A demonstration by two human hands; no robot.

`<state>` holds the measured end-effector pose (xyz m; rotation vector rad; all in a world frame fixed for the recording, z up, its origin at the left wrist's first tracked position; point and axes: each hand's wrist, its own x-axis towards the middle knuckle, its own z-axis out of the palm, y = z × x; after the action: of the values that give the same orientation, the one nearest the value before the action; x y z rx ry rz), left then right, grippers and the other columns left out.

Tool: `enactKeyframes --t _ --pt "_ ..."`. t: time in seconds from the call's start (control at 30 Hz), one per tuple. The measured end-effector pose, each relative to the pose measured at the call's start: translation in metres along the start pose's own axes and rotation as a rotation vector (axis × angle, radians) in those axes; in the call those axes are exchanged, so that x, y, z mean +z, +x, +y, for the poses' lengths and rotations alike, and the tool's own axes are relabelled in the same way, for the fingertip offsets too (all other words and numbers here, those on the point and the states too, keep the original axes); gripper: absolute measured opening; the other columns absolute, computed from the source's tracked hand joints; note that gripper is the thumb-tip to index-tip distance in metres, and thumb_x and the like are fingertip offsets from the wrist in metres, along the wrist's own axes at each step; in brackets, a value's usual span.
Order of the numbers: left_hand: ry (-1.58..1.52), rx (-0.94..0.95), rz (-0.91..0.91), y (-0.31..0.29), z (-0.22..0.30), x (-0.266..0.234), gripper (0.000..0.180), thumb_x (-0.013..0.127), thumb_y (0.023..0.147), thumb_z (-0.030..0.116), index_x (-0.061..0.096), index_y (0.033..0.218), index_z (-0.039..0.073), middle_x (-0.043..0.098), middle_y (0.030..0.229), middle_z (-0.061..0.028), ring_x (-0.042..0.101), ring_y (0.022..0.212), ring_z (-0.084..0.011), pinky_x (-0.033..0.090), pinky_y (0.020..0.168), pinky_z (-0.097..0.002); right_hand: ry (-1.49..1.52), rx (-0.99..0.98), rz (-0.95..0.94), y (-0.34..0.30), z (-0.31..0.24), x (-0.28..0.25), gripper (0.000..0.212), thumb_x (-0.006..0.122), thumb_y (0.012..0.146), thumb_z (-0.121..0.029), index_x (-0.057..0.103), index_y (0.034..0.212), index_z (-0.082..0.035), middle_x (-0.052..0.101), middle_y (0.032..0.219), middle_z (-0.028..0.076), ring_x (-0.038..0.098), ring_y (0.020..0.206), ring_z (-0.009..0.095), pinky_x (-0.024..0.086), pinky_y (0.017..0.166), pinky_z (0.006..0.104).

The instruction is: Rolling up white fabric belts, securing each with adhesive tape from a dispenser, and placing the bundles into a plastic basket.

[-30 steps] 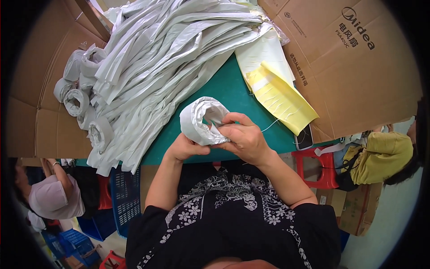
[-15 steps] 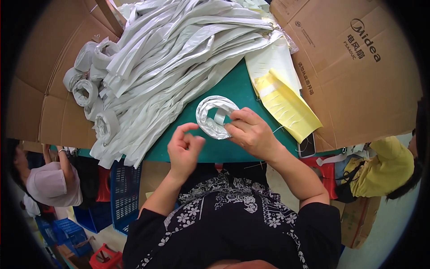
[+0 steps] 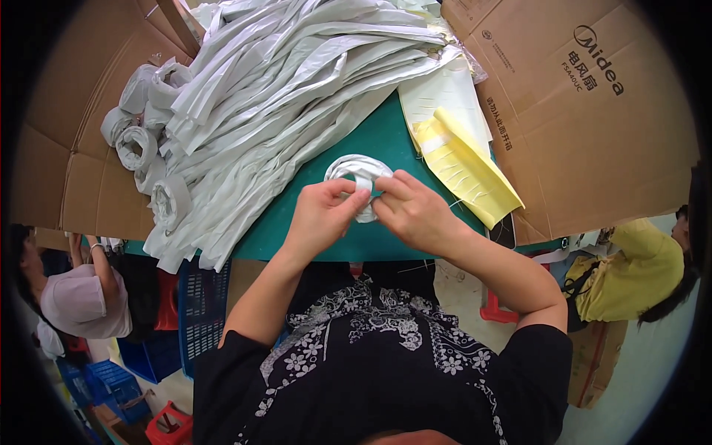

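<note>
Between my hands is a rolled white strip point(image 3: 348, 165), coiled into a ring with a hollow centre, held just above the green table point(image 3: 356, 245). My left hand point(image 3: 325, 213) pinches the ring's near left side, thumb and forefinger at a strip end that crosses the hollow. Opposite it, my right hand point(image 3: 412, 208) grips the ring's right side with bent fingers. Fingers cover much of the ring's near edge. Beyond lies a big pile of long white strips point(image 3: 297, 96), flat and loosely bunched. Several finished-looking white rolls point(image 3: 172, 204) are stacked at the pile's left.
A yellow sheet point(image 3: 475, 174) with slits and threads lies right of the hands, beside a dark flat device point(image 3: 501, 233). Cardboard panels point(image 3: 586, 148) stand at both sides. Below the table's left edge is a blue plastic crate point(image 3: 202, 304). Co-workers point(image 3: 81, 297) sit to left and right.
My left hand has moved in from beside the ring to pinch it and its strip end. My right hand keeps its hold, and the view has shifted slightly.
</note>
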<state>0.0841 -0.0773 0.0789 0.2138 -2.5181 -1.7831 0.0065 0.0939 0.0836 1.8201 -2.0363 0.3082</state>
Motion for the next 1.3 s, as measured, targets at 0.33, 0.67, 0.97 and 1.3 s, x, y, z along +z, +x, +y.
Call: enactKeyframes --t 0.33,0.67,0.97,1.3 --pt "-0.04 0.681 -0.029 0.002 -0.028 0.009 0.02 0.066 0.074 -0.001 0.07 0.093 0.005 0.057 0.056 -0.0031 0.052 0.049 -0.0089 0.036 0.044 -0.0247 0.492 0.42 0.073 -0.005 0.007 -0.008 0.026 0.074 0.065 -0.012 0.062 0.086 -0.003 0.06 0.083 0.011 0.058 0.088 0.024 0.05 0.071 0.0327" --pt "0.278 0.943 -0.252 0.018 -0.033 -0.022 0.044 0.068 0.065 0.003 0.067 0.107 0.018 0.047 0.052 -0.0032 0.047 0.044 -0.0189 0.037 0.044 -0.0299 1.253 0.799 -0.475 -0.005 0.019 -0.006 0.026 0.069 0.076 -0.022 0.066 0.083 0.003 0.059 0.064 0.004 0.052 0.061 0.006 0.043 0.058 0.0236" --pt "0.46 1.01 -0.516 0.015 -0.018 -0.043 0.052 0.067 0.077 0.038 0.056 0.123 0.016 0.046 0.057 -0.0014 0.047 0.05 -0.0201 0.036 0.05 -0.0304 1.728 1.087 -0.405 -0.022 0.005 0.024 0.031 0.052 0.092 -0.028 0.065 0.091 0.0 0.063 0.078 0.001 0.055 0.069 0.005 0.045 0.063 0.0212" --pt "0.792 1.132 -0.356 0.014 -0.02 -0.039 0.032 0.064 0.076 0.026 0.061 0.103 0.009 0.048 0.058 0.0 0.048 0.051 -0.0151 0.037 0.051 -0.0284 1.762 1.269 -0.383 -0.011 -0.007 0.031 0.033 0.052 0.092 -0.031 0.064 0.09 0.0 0.064 0.078 0.004 0.058 0.066 0.008 0.046 0.055 0.0221"
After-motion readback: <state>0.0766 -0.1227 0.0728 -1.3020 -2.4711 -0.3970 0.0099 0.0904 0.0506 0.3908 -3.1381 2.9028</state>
